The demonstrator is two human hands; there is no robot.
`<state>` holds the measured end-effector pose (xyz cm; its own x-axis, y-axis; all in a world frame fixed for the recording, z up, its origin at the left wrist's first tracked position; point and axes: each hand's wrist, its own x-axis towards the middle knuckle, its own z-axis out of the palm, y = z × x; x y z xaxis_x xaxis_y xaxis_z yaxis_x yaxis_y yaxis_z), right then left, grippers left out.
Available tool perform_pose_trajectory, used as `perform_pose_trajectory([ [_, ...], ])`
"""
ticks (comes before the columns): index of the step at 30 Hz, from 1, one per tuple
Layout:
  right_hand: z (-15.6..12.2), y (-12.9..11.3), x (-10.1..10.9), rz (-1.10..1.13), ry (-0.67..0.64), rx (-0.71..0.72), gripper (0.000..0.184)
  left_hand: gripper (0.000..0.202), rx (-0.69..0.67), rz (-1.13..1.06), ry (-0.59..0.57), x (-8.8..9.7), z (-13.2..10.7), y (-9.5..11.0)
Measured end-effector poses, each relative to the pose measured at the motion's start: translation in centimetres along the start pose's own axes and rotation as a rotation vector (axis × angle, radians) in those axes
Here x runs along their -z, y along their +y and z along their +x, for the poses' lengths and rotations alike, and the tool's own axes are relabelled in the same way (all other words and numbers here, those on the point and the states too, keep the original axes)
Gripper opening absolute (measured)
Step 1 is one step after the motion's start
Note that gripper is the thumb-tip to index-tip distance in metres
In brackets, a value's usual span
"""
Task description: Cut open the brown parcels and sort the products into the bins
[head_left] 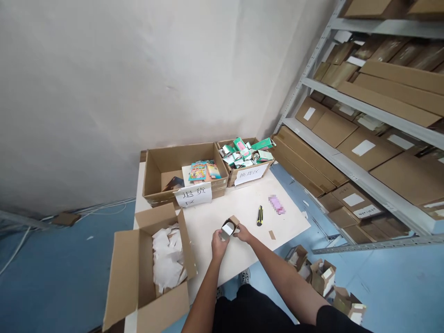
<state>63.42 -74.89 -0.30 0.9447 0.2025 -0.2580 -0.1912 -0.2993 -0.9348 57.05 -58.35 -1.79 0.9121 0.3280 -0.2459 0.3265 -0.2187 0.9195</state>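
Observation:
Over the front of the white table, both my hands are closed around a small brown cardboard box (234,220). Its end faces up toward me and shows a pale, shiny surface that I cannot make out. My left hand (218,245) grips its left lower side, and my right hand (243,233) holds its right side, fingers partly hidden. A black and yellow utility knife (260,215) lies to the right of the hands. Near it are a small piece of cardboard (272,235) and a pixelated pink-purple item (276,204).
An open carton (162,307) with crumpled white paper stands at left. Behind are a labelled carton (152,180) holding booklets and another (231,178) full of green-and-white boxes. Shelving (347,138) with cartons rises at right; small opened boxes (324,277) lie on the blue floor.

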Motion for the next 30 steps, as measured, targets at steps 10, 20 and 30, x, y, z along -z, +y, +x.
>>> perform_pose_trajectory([
  [10, 0.3, 2.5, -3.0, 0.344, 0.013, -0.065, 0.056, 0.038, 0.05, 0.009, 0.106, -1.6, -0.3, 0.8],
  [20, 5.6, -9.9, 6.0, 0.273, 0.193, 0.183, 0.038, 0.049, -0.216, -0.001, -0.006, -2.6, 7.4, 15.8],
  [30, 23.2, -26.3, 25.1, 0.138, 0.267, 0.567, 0.033, 0.053, -0.528, -0.181, 0.059, -12.0, 22.4, 40.0],
])
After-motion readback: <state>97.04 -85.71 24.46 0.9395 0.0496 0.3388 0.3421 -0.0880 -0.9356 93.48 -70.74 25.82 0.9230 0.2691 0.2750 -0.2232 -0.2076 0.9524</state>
